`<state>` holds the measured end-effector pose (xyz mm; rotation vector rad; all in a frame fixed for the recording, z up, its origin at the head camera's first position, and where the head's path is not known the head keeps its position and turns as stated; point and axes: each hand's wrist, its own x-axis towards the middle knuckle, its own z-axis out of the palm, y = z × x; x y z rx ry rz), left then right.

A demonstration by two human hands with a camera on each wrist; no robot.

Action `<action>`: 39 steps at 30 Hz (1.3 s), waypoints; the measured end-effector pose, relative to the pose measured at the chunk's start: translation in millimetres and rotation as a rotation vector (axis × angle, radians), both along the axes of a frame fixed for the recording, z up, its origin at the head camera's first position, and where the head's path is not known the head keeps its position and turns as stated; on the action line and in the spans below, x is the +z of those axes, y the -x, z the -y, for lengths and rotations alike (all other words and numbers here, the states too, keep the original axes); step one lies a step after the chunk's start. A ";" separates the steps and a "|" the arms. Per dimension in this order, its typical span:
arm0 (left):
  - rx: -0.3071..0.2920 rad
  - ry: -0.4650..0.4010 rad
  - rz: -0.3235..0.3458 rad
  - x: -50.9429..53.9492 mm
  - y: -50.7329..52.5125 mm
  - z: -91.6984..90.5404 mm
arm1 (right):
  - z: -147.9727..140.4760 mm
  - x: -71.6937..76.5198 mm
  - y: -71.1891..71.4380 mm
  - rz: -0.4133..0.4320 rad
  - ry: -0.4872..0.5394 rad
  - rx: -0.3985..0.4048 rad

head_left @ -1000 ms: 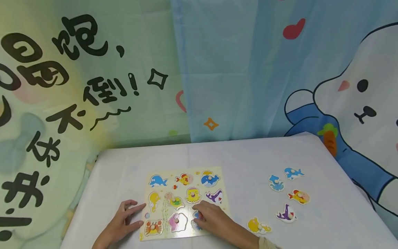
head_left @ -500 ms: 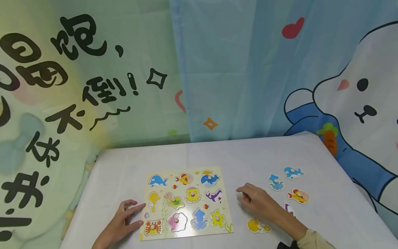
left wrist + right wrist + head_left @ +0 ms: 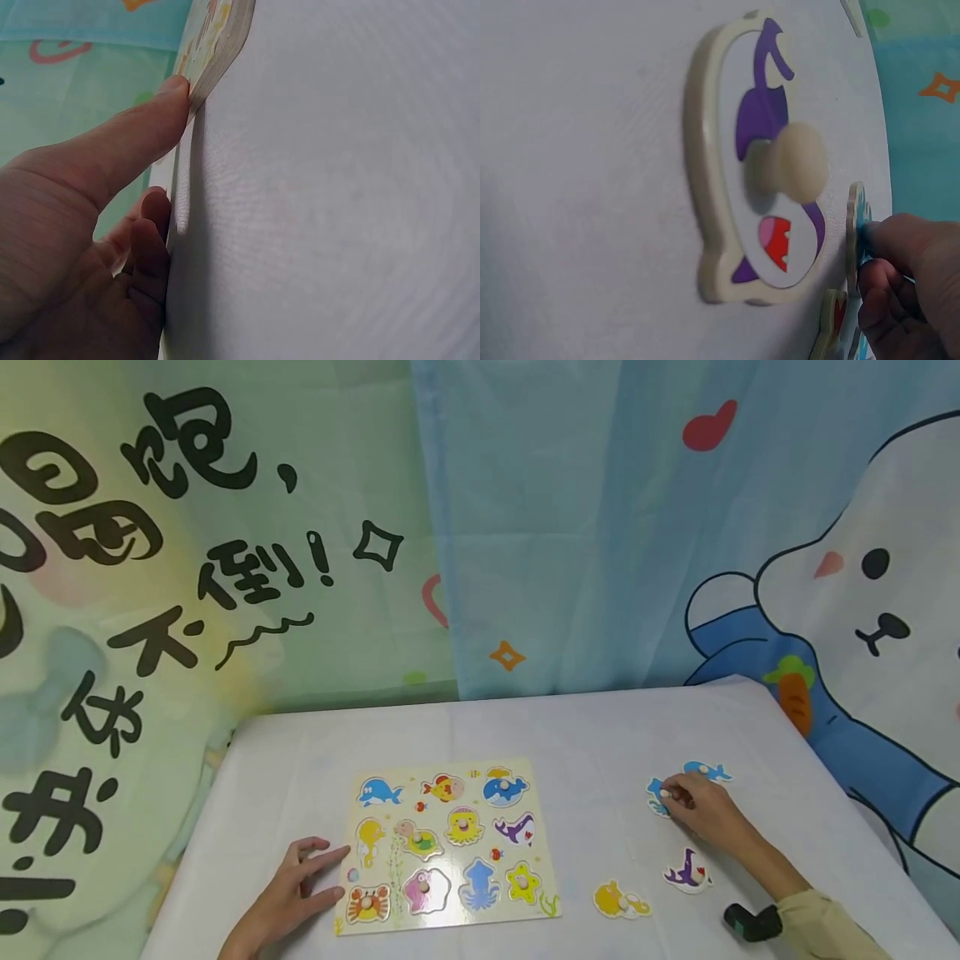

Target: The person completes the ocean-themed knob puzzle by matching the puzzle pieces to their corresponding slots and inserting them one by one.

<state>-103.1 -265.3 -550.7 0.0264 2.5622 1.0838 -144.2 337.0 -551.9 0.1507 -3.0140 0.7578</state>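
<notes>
My left hand (image 3: 288, 893) rests beside the puzzle board (image 3: 442, 927), its thumb and a finger touching the left edge. The left wrist view shows the thumb (image 3: 142, 124) against the board's wooden side. My right hand (image 3: 705, 810) is at the right of the table, thumb and finger pinching a blue squid puzzle piece (image 3: 655, 798). The right wrist view shows this squid piece (image 3: 853, 240) from the side; its knob is hidden by the fingers. Nearest that camera lies a purple whale piece (image 3: 731, 217) with a round knob. A blue whale piece (image 3: 707, 771) lies just behind the hand.
A yellow seahorse piece (image 3: 621, 902) lies between board and right arm. The red fish piece (image 3: 829, 319) is behind the hand in the head view. Knobbed pieces, such as a crab (image 3: 368, 903) and starfish (image 3: 523, 882), sit in the board. A printed curtain (image 3: 540, 568) hangs behind.
My right hand has left the board's lower right, where the starfish now shows, and moved right and away to the squid piece. The left hand stays at the board's edge.
</notes>
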 end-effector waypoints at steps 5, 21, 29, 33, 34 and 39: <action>-0.007 -0.014 -0.006 0.4 -0.4 0.9 | 2.1 1.9 2.9 0.034 0.045 -0.038; -0.024 -0.009 -0.012 -2.7 1.2 2.6 | 5.9 6.2 2.8 0.034 0.000 -0.020; -0.023 -0.010 -0.011 -0.2 0.2 4.1 | 56.3 25.8 -6.8 -0.092 0.066 0.073; -0.017 -0.014 -0.005 0.6 -0.3 3.8 | 112.1 34.0 -21.4 -0.120 0.123 0.208; -0.018 -0.013 -0.005 0.4 -0.2 3.6 | 126.0 35.8 -25.0 -0.115 0.140 0.242; -0.016 -0.021 -0.003 -0.5 0.4 1.0 | 187.0 42.4 -40.8 -0.059 0.212 0.401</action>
